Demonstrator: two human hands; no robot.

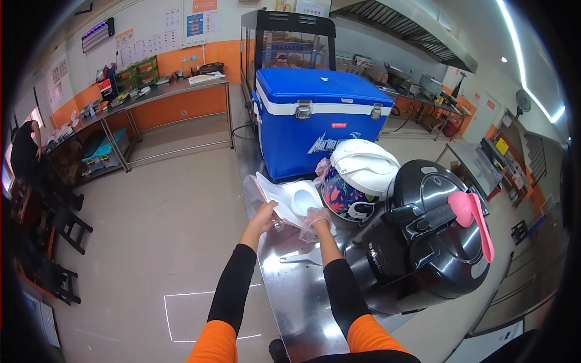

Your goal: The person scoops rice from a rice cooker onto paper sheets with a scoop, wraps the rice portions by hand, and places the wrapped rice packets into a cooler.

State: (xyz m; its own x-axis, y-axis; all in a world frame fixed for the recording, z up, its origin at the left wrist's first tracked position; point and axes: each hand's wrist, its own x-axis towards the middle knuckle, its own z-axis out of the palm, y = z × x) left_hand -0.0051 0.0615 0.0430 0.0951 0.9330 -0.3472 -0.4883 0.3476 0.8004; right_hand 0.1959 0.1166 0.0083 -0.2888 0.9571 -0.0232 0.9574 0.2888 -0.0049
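Observation:
My left hand [263, 218] is closed on the near left edge of a stack of white paper sheets [279, 192], which lies in a clear plastic bag on the metal table. A clear, loose plastic glove covers my right hand [319, 222]. Its fingers are closed at the near rim of a small pale-blue bowl [304, 201], held over the paper. Just below my right hand, a white rice paddle [301, 258] lies on the metal tabletop [290, 296].
Behind the paper stands a blue cooler box [321, 115]. A floral rice cooker [342, 196] with a white lid is to the right. Nearer is a large black cooker [417, 242] with a pink scoop [469, 215] on top. A person [36, 157] is at far left.

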